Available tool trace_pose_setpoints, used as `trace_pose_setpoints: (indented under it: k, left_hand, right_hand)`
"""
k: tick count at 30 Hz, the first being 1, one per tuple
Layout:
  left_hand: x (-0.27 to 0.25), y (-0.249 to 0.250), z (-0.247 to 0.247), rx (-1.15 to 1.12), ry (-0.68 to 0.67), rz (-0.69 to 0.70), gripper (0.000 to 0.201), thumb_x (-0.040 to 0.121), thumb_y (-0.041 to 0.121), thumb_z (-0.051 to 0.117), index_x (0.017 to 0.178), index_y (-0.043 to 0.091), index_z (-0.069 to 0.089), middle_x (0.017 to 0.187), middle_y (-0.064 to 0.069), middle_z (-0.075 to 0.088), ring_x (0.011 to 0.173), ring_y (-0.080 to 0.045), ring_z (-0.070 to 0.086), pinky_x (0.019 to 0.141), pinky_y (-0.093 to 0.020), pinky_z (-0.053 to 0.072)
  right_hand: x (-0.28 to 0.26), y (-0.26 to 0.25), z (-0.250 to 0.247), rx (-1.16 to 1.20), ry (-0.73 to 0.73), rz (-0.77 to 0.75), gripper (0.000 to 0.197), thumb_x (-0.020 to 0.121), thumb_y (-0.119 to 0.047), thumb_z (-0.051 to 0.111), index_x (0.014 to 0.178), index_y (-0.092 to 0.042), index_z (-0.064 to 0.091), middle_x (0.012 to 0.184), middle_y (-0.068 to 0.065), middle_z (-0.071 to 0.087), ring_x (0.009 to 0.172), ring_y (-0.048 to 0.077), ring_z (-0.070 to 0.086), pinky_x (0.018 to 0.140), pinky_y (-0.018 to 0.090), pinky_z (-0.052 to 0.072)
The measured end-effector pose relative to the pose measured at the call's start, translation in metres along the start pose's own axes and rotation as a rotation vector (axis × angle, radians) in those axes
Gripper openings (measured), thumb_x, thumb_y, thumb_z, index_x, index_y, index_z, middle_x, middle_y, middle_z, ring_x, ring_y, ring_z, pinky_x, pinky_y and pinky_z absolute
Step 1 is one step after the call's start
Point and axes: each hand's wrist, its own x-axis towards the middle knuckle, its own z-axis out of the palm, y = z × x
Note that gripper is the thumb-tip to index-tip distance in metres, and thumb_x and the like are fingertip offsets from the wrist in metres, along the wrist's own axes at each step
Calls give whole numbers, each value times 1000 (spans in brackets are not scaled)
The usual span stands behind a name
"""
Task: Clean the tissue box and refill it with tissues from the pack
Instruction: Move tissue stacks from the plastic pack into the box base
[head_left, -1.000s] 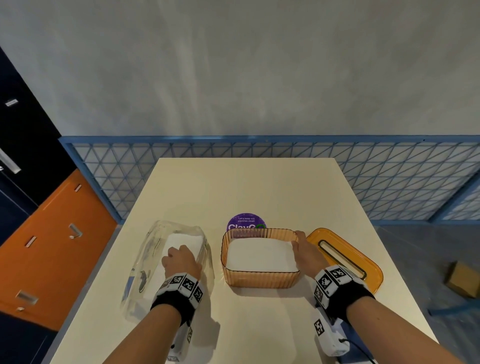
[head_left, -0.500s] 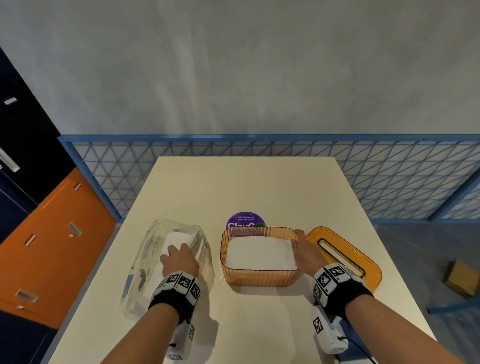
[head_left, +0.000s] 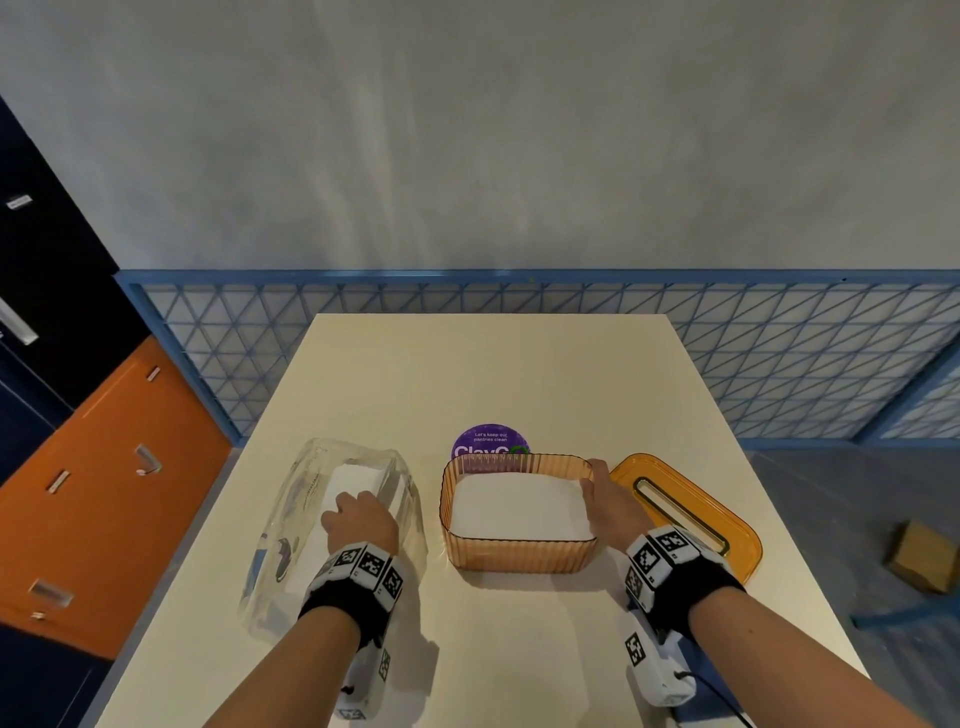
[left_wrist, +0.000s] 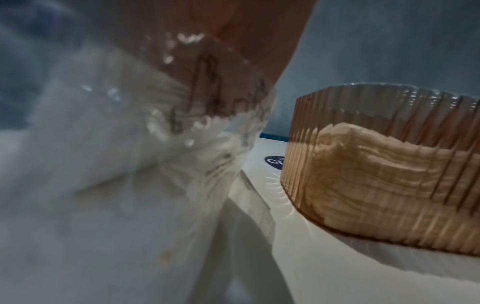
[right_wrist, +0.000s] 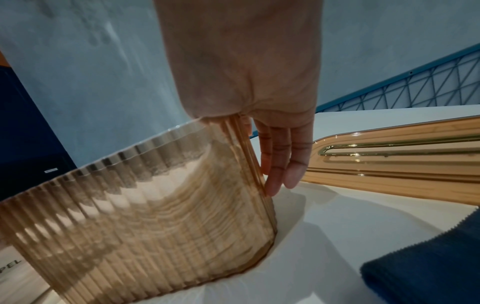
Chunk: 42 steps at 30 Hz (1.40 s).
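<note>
The amber ribbed tissue box (head_left: 519, 558) stands lidless at the table's near middle, holding a white tissue stack (head_left: 519, 504). My right hand (head_left: 597, 493) holds its right wall, thumb inside the rim. In the right wrist view the fingers (right_wrist: 283, 160) lie straight down the outer wall. The orange slotted lid (head_left: 685, 509) lies flat just right of the box. On the left lies the clear plastic tissue pack (head_left: 311, 519) with white tissues in it. My left hand (head_left: 358, 525) grips it with curled fingers. In the left wrist view the pack's plastic (left_wrist: 116, 164) hides the fingertips.
A round purple sticker (head_left: 491, 441) sits on the cream table (head_left: 493, 374) behind the box. A dark blue cloth (right_wrist: 428, 267) lies near my right wrist. A blue mesh fence (head_left: 779, 364) borders the table's far side. Orange cabinets (head_left: 104, 493) stand at left.
My left hand has shifted very slightly on the pack. My right hand has kept its hold on the box wall.
</note>
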Motion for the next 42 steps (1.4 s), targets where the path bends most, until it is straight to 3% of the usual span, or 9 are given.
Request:
trace_pose_setpoints:
  k: [16,19,22,25,27,30,34,38,42]
  left_hand:
    - [0,-11,0,116,48,68,31,96,13,41,127,13,39,133,-7,38,124,-25,40,95,-31,45]
    - [-2,-16,-18,87,66,91,29,97,10,39,125,10,43,132,-9,44,124,-26,45,97,-34,43]
    - [-14,-22,-50,-26,181,121,26,95,8,41,119,6,51,123,-12,54,115,-29,54,91,-38,46]
    - [-36,-21,-81,-125,393,229,18,93,11,43,104,5,56,105,-14,59,97,-32,59,74,-38,48]
    - [-51,-14,-95,-180,539,358,14,91,12,46,97,6,57,96,-12,58,88,-30,57,65,-37,46]
    - [-66,5,-101,-239,648,605,17,85,10,58,101,11,63,92,-8,58,84,-28,58,55,-34,44]
    - [-73,28,-81,-233,634,892,35,71,8,70,103,20,62,85,-4,61,71,-26,60,47,-29,45]
    - [-72,39,-63,-211,616,1014,51,66,18,73,112,27,52,104,-3,57,92,-21,51,64,-31,45]
    - [-71,32,-60,-540,427,926,78,69,66,56,137,39,28,145,2,25,135,-12,20,109,-37,23]
  right_hand:
    - [3,2,1,-30,1,-16,42,103,-26,23,142,-11,20,91,12,54,81,25,53,70,31,41]
    - [4,1,-3,-22,-65,3,45,103,-29,24,143,-10,18,110,19,58,90,26,54,69,30,43]
    - [0,-4,-14,-112,-29,-7,51,101,-34,32,144,-10,22,141,21,35,125,34,41,98,40,40]
    - [-13,-26,-34,-87,171,-165,47,100,-33,37,140,-9,35,139,17,38,127,33,37,106,40,33]
    - [-25,-51,-51,145,85,-221,44,100,-37,34,132,-10,47,127,13,53,112,26,52,96,36,40]
    - [-44,-88,-66,545,-249,-211,55,97,-53,29,116,-10,57,103,13,69,80,23,64,68,32,51]
    - [-58,-110,-75,781,-404,-201,52,93,-55,40,114,-11,58,96,10,69,79,24,69,62,35,58]
    - [-55,-97,-77,739,-358,-308,31,94,-14,52,124,-7,53,112,12,65,95,26,66,79,37,57]
    - [-54,-76,-86,689,-240,-376,31,94,-9,51,124,-15,54,117,10,65,102,24,63,85,35,50]
